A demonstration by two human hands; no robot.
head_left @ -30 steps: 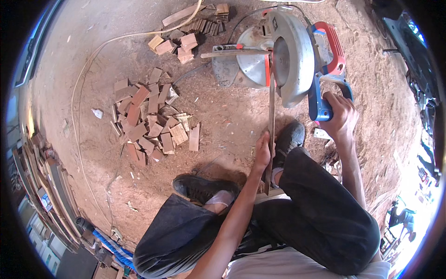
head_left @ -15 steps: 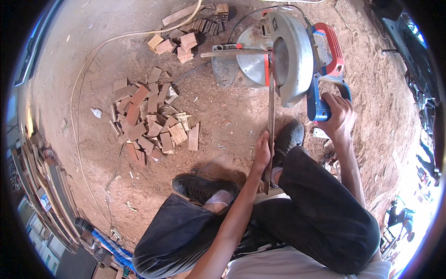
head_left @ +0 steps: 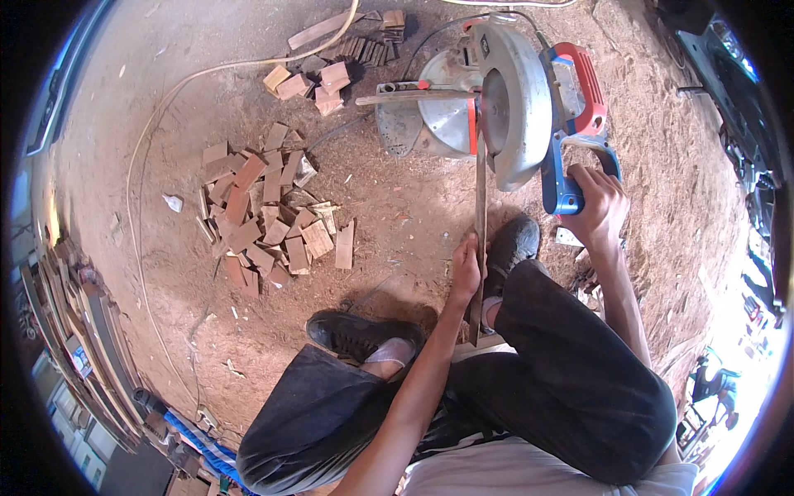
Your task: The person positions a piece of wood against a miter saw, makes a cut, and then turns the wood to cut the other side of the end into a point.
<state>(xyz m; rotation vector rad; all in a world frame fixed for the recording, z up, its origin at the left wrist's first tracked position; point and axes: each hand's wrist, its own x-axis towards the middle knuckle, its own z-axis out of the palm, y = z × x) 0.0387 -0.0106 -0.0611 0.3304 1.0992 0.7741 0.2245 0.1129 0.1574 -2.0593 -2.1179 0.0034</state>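
Observation:
A miter saw (head_left: 517,107) with a grey blade guard, red carrying grip and blue trigger handle stands on the ground ahead of me. My right hand (head_left: 597,202) is closed around the blue handle (head_left: 564,194). A long, narrow wooden strip (head_left: 481,194) runs from the saw's blade area back between my feet. Closed on the strip's near part is my left hand (head_left: 467,269), its fingers partly hidden behind the wood. Another thin wooden piece (head_left: 397,97) lies across the saw's fence. The guard hides where the blade meets the strip.
Left of the saw lies a heap of small cut wooden blocks (head_left: 265,207). Farther back are stacked blocks (head_left: 364,51). A pale hose or cable (head_left: 207,70) curves over the dusty ground. Long boards (head_left: 91,331) lie at far left. My shoes (head_left: 360,332) flank the strip.
The saw's head and handle have shifted very slightly left, with my right hand still on the handle. My left hand and the strip look almost unmoved.

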